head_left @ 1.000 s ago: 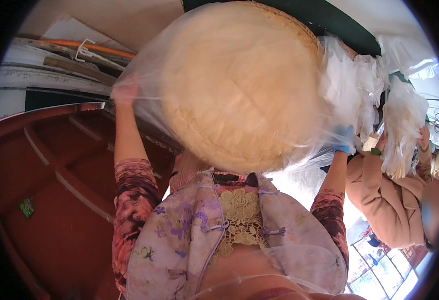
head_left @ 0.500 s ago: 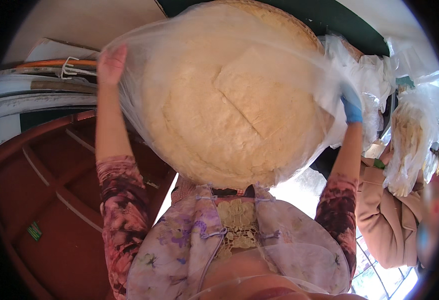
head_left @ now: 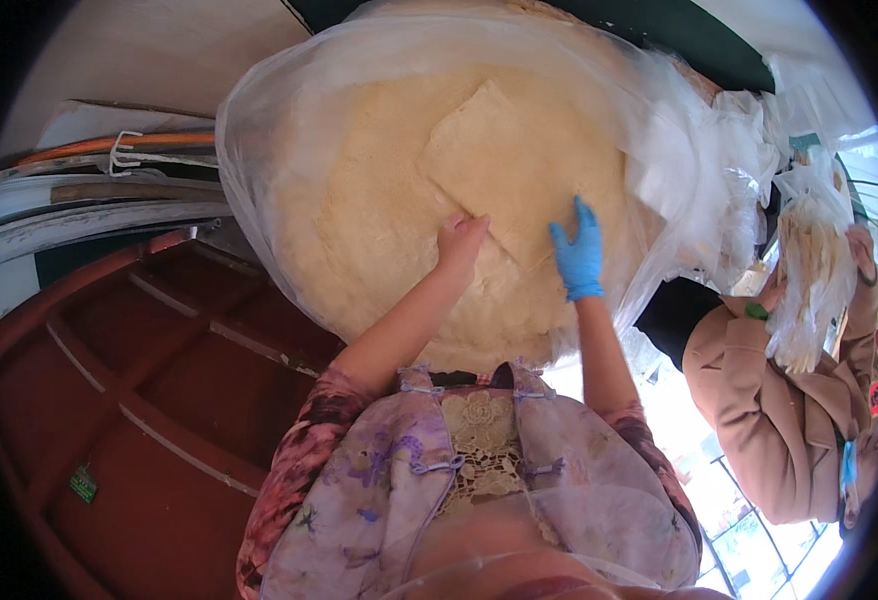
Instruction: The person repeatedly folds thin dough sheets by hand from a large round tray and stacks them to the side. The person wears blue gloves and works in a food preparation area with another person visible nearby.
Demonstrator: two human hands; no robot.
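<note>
A large round pale-yellow stack of thin flat sheets (head_left: 359, 250) fills the upper middle, partly covered by clear plastic film (head_left: 259, 110) bunched round its rim. Near the centre, a cut or folded piece (head_left: 489, 140) lies on top with a visible edge. My bare left hand (head_left: 462, 238) pinches at that edge, fingers curled on the sheet. To its right, my right hand (head_left: 580, 252), in a blue glove, rests on the sheet with fingers apart.
At right a person in a tan coat (head_left: 749, 410) holds a hanging plastic bag of pale strips (head_left: 809, 270), beside more white bags (head_left: 729, 200). A red-brown ribbed panel (head_left: 159, 400) is lower left; boards and an orange rod (head_left: 79, 148) are above it.
Both my hands have moved from the film at the sides inward onto the sheets. The film is pulled back, uncovering more of the middle, and my left hand now pinches the cut edge.
</note>
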